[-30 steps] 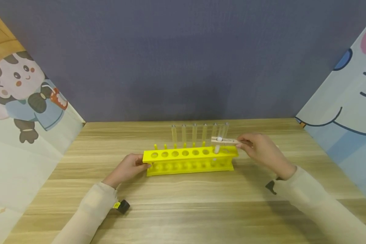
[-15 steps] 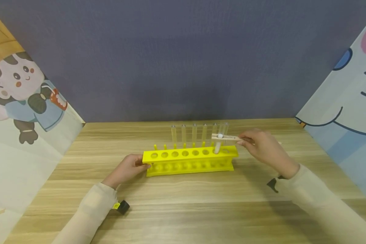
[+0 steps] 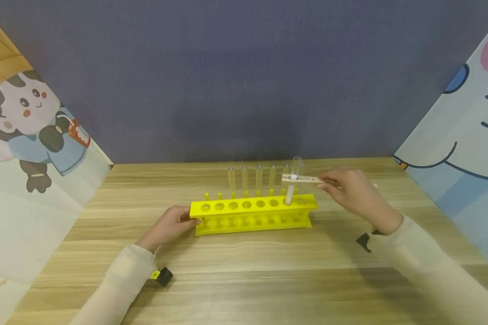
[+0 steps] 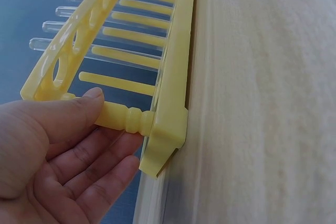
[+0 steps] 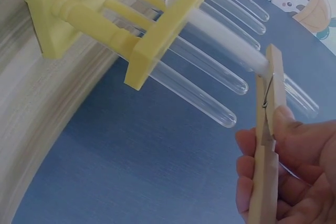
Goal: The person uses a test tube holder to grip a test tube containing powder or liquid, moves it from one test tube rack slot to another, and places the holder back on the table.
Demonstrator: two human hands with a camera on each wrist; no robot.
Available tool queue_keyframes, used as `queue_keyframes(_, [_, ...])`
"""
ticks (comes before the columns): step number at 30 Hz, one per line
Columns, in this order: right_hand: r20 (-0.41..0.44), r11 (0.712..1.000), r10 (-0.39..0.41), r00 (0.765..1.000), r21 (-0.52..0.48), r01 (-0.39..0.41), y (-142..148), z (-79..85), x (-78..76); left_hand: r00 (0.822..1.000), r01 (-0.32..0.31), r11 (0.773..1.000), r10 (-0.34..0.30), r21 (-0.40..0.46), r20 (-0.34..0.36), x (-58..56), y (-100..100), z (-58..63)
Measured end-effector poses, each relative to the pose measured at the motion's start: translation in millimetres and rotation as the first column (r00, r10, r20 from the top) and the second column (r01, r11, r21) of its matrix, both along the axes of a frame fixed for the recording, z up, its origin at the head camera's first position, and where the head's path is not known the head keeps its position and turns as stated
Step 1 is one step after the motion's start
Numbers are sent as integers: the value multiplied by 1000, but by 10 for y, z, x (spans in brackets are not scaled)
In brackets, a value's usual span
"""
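Leaning in wooden clamp [image 3: 306,179]: clear tube [image 3: 290,192], white contents [image 5: 226,36].

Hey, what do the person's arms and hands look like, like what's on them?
The sleeves are long, plain and cream-coloured. Beside the left cuff is a small black block with a bright yellow patch; a dark angular piece shows by the right cuff. The left hand and right hand are bare, without gloves.
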State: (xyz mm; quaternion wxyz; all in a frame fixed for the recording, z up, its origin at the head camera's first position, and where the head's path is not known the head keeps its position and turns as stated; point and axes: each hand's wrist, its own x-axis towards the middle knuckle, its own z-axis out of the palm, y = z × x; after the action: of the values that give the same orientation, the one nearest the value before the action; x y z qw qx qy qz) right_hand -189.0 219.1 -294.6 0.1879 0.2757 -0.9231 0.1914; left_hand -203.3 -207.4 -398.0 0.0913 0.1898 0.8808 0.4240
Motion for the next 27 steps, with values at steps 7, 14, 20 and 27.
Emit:
queue_keyframes(7, [-3,1000,5,1000,-14,-5,-14,48,13,1000,0,1000,0,-1,0,2,-1,-7])
queue_keyframes(14, [-28,1000,13,1000,-10,-13,-28,75,4,1000,-3,1000,3,0,6,0,-12,-19])
queue_keyframes(20, [-33,1000,3,999,-3,-3,-42,112,5,1000,-5,1000,5,4,7,-3,-6,-20])
queue_keyframes(27, [-41,1000,5,999,1,-5,-55,165,8,1000,-1,1000,1,5,7,-22,-2,-28])
